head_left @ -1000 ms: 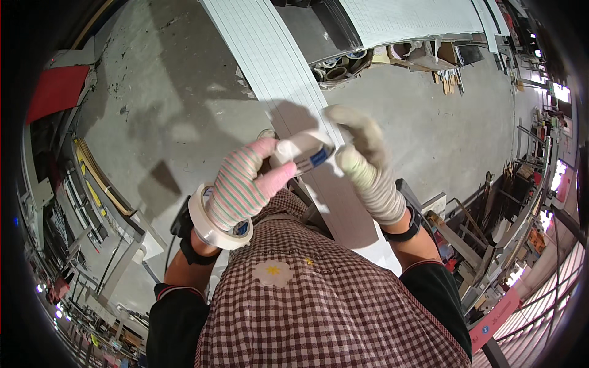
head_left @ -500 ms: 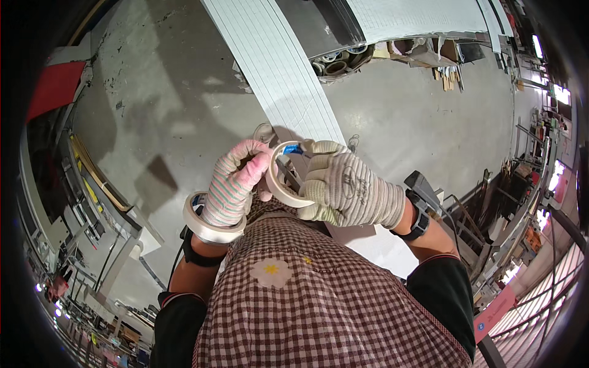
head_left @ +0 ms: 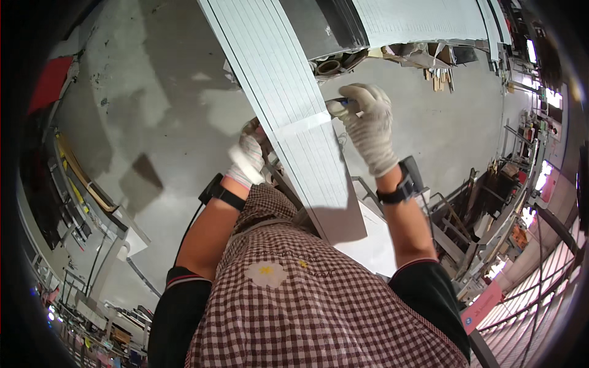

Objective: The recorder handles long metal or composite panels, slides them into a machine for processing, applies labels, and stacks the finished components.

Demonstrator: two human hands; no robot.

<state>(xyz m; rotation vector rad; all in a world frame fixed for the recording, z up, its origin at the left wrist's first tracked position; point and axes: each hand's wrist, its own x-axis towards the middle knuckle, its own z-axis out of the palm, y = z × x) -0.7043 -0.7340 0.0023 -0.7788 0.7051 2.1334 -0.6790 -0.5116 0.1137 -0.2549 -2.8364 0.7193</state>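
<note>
A long white ribbed panel (head_left: 294, 104) runs from the top of the view down to my chest. A pale strip of tape (head_left: 302, 126) lies across it. My left hand (head_left: 247, 158), in a light glove, sits against the panel's left edge at the strip's end, fingers curled there and partly hidden by the panel. My right hand (head_left: 370, 126), also gloved, is at the panel's right edge, pinching a small blue tool (head_left: 342, 102) by the strip's other end. A black band sits on each wrist.
Grey concrete floor (head_left: 159, 110) lies to the left and beyond. More white panels (head_left: 417, 21) are stacked at the top, with cardboard tubes (head_left: 331, 65) beneath. Metal racks (head_left: 472, 233) crowd the right; a shelf (head_left: 67, 178) and a red sheet (head_left: 49, 80) stand on the left.
My hands were together in front of my chest with a tape roll. Now they are apart at the panel's two edges, a tape strip lies across it, and the roll is out of sight.
</note>
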